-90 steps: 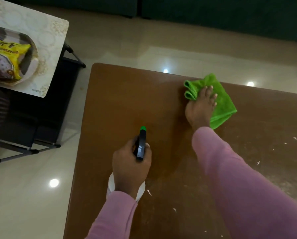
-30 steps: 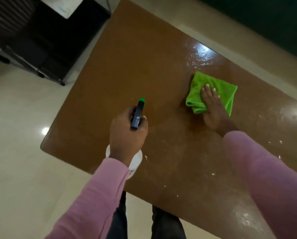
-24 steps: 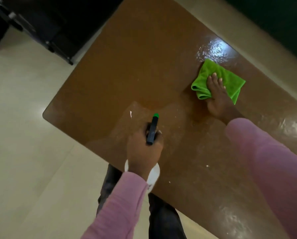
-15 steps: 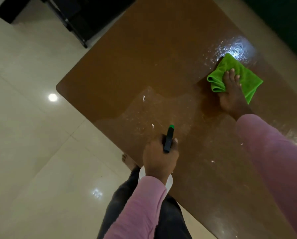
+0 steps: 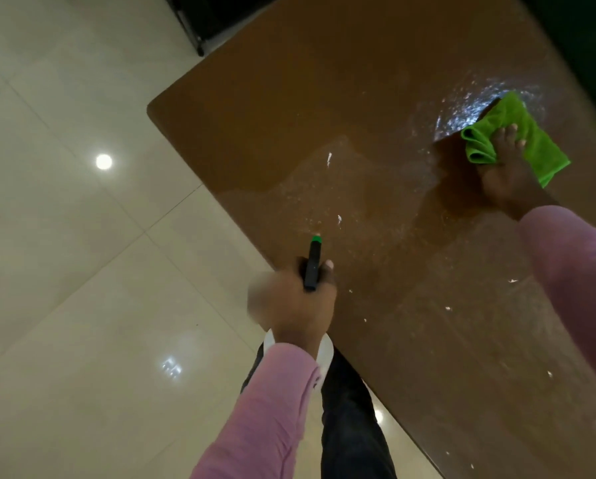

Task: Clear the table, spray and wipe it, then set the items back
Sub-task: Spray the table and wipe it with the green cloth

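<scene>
Right hand (image 5: 509,179) on green cloth (image 5: 540,148)

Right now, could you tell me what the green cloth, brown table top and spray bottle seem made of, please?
The folded green cloth looks like matte microfibre: fuzzy nap, soft folds. The brown table top is probably laminate or varnished wood, glossy: wet patches mirror light. The white spray bottle with black head seems smooth plastic.

Glossy cream floor tiles (image 5: 65,271) reflecting lights; dark furniture (image 5: 217,15) at top edge.
</scene>
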`<state>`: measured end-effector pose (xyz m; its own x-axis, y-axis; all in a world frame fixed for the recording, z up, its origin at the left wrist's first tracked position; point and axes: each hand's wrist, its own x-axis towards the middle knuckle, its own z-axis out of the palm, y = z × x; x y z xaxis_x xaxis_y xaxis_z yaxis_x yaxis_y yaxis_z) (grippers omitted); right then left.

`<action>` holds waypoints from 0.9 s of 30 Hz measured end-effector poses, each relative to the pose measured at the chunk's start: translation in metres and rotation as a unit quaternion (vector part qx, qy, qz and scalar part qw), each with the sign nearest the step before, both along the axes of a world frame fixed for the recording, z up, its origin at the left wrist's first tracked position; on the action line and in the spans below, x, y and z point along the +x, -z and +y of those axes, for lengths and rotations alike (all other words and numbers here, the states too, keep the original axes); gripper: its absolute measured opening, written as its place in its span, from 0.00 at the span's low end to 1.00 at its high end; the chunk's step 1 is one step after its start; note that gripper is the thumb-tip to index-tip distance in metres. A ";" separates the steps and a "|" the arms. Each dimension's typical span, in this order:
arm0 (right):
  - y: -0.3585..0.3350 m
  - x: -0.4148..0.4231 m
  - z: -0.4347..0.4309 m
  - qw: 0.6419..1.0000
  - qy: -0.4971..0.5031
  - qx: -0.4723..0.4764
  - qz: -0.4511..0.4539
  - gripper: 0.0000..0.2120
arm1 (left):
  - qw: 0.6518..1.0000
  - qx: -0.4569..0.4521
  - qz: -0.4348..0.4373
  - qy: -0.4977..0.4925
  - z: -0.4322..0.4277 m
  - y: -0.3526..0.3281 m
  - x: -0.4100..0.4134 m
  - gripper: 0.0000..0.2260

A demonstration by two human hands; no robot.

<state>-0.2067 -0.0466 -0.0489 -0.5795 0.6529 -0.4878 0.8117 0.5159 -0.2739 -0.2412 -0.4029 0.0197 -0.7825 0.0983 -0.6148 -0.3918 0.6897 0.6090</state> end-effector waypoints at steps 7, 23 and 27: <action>0.006 -0.005 -0.005 1.000 -0.006 0.028 -0.006 0.34 | 0.997 -0.001 0.023 -0.069 -0.028 -0.004 0.013 0.06; -0.004 0.019 -0.059 0.991 -0.121 0.026 0.049 0.35 | 0.996 0.035 0.066 -0.039 -0.012 -0.008 0.033 0.09; -0.001 0.005 -0.135 0.971 -0.224 0.002 0.088 0.38 | 0.996 0.027 0.063 -0.064 -0.009 -0.005 0.036 0.09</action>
<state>-0.2021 -0.1817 -0.0480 -0.8797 0.3180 -0.3536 0.4469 0.8071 -0.3859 -0.2047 -0.4123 0.0250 -0.8618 0.0223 -0.5068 -0.3922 0.6044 0.6935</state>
